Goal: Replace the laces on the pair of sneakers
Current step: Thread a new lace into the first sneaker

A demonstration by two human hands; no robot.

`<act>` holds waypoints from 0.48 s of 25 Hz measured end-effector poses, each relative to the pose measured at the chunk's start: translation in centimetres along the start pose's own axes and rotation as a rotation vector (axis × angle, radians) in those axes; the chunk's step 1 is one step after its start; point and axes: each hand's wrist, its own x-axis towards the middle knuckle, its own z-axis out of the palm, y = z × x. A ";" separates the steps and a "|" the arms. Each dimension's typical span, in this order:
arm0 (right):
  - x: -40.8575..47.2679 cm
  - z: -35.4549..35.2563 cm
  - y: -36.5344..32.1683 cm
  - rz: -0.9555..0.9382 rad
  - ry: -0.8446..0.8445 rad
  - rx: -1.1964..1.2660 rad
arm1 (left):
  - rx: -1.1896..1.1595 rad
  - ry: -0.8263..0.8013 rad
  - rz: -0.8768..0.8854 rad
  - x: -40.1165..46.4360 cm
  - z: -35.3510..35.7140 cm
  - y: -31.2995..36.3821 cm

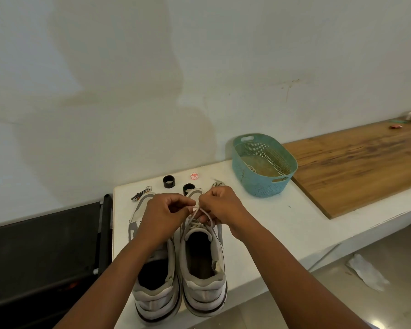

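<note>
While both hands (pixel 163 211) (pixel 220 205) pinch the lace (pixel 201 213) over the right sneaker (pixel 203 264), knotting seems underway; next, even tension.

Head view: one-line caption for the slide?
Both hands, left hand and right hand, pinch the lace over the right sneaker, left sneaker beside it.
</note>
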 end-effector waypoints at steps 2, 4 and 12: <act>0.4 0.0 0.5 -0.007 0.053 -0.034 | 0.048 0.008 0.022 -0.1 -0.2 0.3; 0.6 0.1 0.8 -0.026 0.088 -0.066 | 0.065 -0.016 0.038 -0.5 -0.2 0.7; 0.5 -0.6 0.5 -0.097 -0.052 -0.143 | 0.076 0.000 0.017 -0.5 -0.5 0.9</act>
